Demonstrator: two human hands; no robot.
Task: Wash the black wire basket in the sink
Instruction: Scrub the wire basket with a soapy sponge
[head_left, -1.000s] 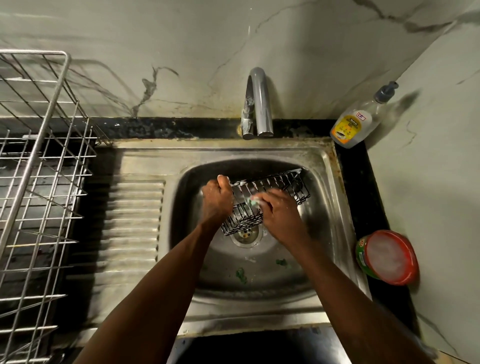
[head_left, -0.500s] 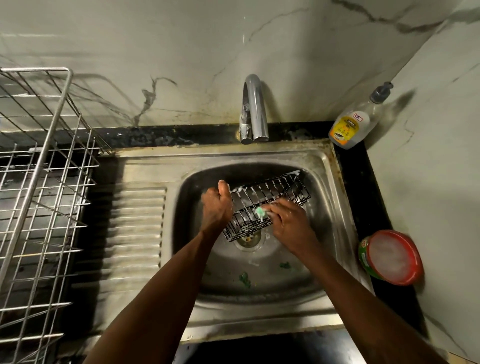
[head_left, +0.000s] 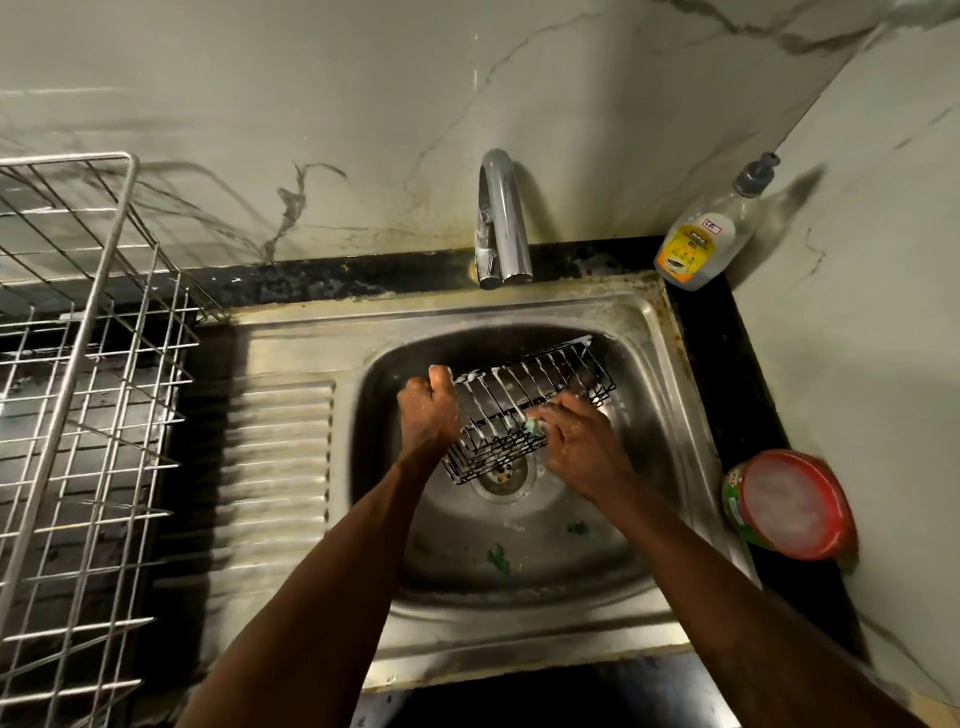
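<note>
Your black wire basket (head_left: 527, 387) sits tipped on edge inside the sink (head_left: 660, 374) bowl, its lower corner over the drain (head_left: 503, 475), suds clinging to the wires. Its long axis runs from about 8 o'clock up to 2 o'clock, so the far end points away toward the right wall of the bowl.

Your hands are apart, one at each side of the near half. Your left hand (head_left: 428, 410) grips the rim at the 9 o'clock end, fingers curled round the wire. Your right hand (head_left: 576, 441) pinches a green scrub pad (head_left: 535, 427) against the front wires at about 4 o'clock from the basket's middle.

The 2 o'clock end lies beyond both hands, nearer your right; judging by that, reaching it means sliding the pad along the long axis while the left steadies the rim.

The faucet (head_left: 501, 218) stands at 12 o'clock, a dish soap bottle (head_left: 696, 249) at 1 o'clock on the counter (head_left: 727, 338), a red-lidded tub (head_left: 789, 504) at 3 o'clock, a steel dish rack (head_left: 78, 389) at 9 o'clock.
</note>
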